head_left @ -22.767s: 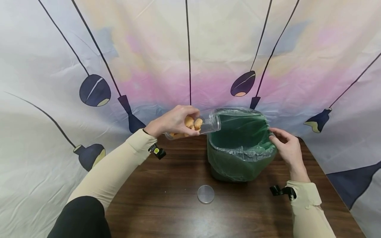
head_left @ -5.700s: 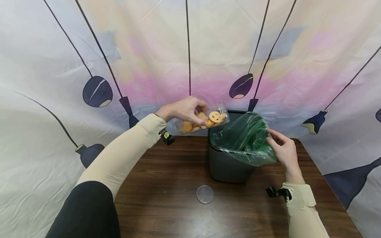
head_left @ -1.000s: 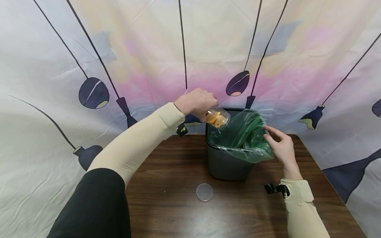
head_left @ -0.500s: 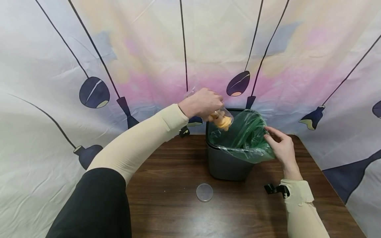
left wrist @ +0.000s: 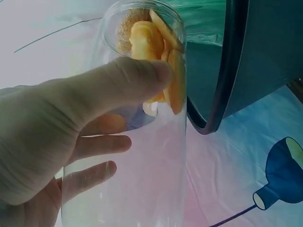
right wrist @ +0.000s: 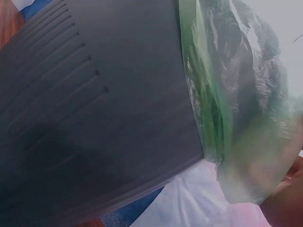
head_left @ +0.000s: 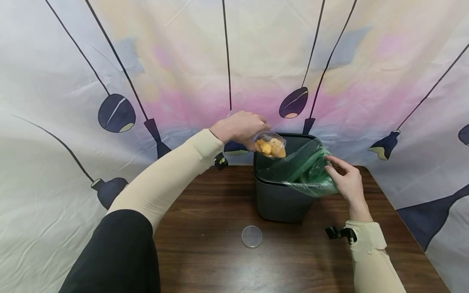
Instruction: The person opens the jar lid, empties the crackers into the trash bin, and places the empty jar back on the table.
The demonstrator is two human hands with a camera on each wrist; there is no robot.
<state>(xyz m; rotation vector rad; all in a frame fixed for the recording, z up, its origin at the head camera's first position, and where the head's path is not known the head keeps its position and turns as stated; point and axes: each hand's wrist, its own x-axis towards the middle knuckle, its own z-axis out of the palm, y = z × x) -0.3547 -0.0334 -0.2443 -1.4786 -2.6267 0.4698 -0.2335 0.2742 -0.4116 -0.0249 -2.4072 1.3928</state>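
Note:
In the head view my left hand (head_left: 242, 127) grips a clear plastic jar (left wrist: 151, 189) tipped down toward the dark grey bin (head_left: 280, 203). Several yellow-orange crackers (head_left: 272, 147) are bunched at its mouth end, and the rest of the jar looks bare in the left wrist view. The thumb lies across the jar, with the fingers behind it. My right hand (head_left: 349, 183) pinches the edge of a green plastic bag (head_left: 311, 171) at the bin's right side. This bag sags inside the bin, leaving the left part of the rim uncovered.
A round clear lid (head_left: 251, 237) lies on the brown wooden table (head_left: 209, 252), in front of the bin. Behind stands a patterned fabric backdrop (head_left: 176, 61), close to the bin's far side.
Since the earliest frame, the bag has come off the rim's left side, and just now slipped further right. The jar has gone from nearly level to tipped, with fewer crackers showing. My right hand stays put.

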